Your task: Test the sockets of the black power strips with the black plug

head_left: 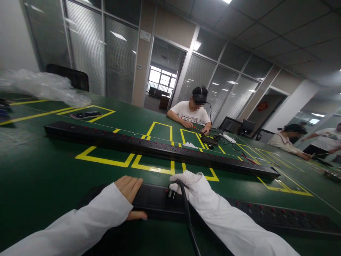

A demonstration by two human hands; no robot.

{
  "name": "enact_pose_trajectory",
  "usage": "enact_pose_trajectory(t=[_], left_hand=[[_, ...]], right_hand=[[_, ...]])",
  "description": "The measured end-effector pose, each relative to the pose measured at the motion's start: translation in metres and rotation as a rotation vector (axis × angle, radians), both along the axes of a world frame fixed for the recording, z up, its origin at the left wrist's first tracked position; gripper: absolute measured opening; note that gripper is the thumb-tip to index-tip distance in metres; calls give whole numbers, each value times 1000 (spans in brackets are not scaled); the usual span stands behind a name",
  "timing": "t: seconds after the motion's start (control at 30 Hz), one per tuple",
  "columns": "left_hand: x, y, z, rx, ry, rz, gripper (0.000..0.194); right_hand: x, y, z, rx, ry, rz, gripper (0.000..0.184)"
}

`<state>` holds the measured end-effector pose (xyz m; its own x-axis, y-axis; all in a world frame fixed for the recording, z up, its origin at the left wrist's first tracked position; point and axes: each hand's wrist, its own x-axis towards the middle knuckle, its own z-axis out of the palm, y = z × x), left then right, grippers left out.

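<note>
While the left hand (128,192) clasps the near strip (153,197) across its width, thumb at the front edge, the right hand (185,182) has its grip closed on a plug (171,193) over the strip; contact is unclear. Both lie above the bench (39,199).

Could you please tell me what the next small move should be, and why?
Probably the right hand should line up the plug and ease it into the power strip: its metal prongs are exposed, pointing down close to the strip, which the left hand holds.
</note>
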<state>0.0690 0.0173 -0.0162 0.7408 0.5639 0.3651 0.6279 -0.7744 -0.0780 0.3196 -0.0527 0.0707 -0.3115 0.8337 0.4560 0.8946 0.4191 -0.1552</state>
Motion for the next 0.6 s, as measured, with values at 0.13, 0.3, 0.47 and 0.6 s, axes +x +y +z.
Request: enact_pose_trajectory(t=[0.13, 0.3, 0.47, 0.6], left_hand=[[1, 0, 2, 2, 3, -2, 95], [5, -12, 15, -72, 83, 99, 90], [17, -33, 30, -185, 81, 179, 90], [49, -33, 33, -192, -19, 90, 45]], right_hand=[[-3, -6, -4, 109, -147, 99, 39], [-6, -25, -10, 224, -428, 179, 39], [-2, -39, -19, 269, -377, 146, 41], [-7, -41, -20, 237, -456, 176, 42]])
